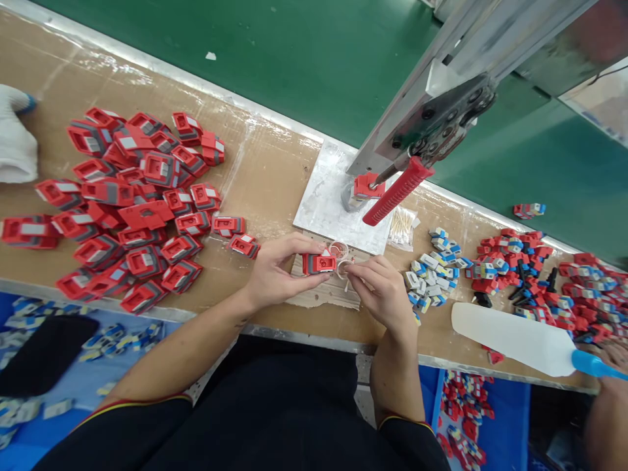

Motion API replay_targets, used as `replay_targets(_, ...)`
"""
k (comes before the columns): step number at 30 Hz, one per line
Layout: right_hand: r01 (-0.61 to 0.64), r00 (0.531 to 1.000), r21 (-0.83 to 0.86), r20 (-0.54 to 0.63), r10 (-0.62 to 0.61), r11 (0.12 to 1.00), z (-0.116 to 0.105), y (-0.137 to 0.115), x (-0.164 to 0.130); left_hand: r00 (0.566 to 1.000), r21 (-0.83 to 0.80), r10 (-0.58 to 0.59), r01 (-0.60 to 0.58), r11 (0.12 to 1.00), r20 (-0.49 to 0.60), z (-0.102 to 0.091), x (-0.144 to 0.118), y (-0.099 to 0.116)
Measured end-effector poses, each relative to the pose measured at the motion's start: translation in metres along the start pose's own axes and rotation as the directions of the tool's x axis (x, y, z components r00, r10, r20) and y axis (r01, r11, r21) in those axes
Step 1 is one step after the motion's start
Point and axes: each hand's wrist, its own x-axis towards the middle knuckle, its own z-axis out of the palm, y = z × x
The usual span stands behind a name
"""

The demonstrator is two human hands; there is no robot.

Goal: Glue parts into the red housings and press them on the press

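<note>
My left hand (277,269) is closed around the sides of a small red and grey plastic housing (318,263), whose hollow side faces up. Just right of it, my right hand (380,288) pinches a thin white cotton swab (346,285), mostly hidden by the fingers. Between the hands, small clear round cups (338,249) stand by a piece of cardboard (321,297). Behind them, a metal plate (321,203) carries a toggle clamp with a red handle (398,191). Under the clamp's tip sits another red part (369,186).
A heap of red and grey housings (142,203) covers the bench at left, near a gloved hand (17,134). To the right are a bag of cotton swabs (403,227), white-blue parts (432,278), red parts (515,261) and a white bottle (513,339) near another person's hand (613,360).
</note>
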Motion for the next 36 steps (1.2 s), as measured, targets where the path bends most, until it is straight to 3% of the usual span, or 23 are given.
replay_targets(2, -0.016, 0.999, 0.029, -0.04, 0.017, 0.999, 0.0, -0.001, 0.0, 1.0, 0.002, 0.001, -0.001, 1.0, -0.004, 0.0, 0.0, 0.0)
replay_targets(4, -0.039, 0.985, 0.108, -0.161, 0.056, 0.993, -0.002, -0.006, 0.001, 1.0, 0.009, 0.01, -0.01, 1.0, -0.003, 0.001, 0.001, 0.0)
replay_targets(7, -0.016, 0.917, 0.271, -0.379, 0.122, 0.962, -0.004, -0.016, 0.004, 0.999, 0.03, 0.031, -0.031, 0.999, 0.009, 0.001, 0.001, 0.0)
replay_targets(10, 0.04, 0.872, 0.372, -0.466, 0.149, 0.927, 0.002, -0.024, 0.01, 0.999, 0.052, 0.044, -0.045, 0.998, 0.031, 0.001, 0.0, 0.0)
replay_targets(21, 0.027, 0.927, 0.456, -0.345, 0.148, 0.89, 0.016, -0.031, 0.021, 0.996, 0.065, 0.071, -0.075, 0.995, 0.052, 0.0, -0.001, 0.0)
replay_targets(36, -0.035, 0.93, 0.348, -0.331, 0.157, 0.937, 0.006, -0.026, 0.017, 0.998, 0.086, 0.054, -0.057, 0.995, 0.04, 0.0, 0.001, 0.003)
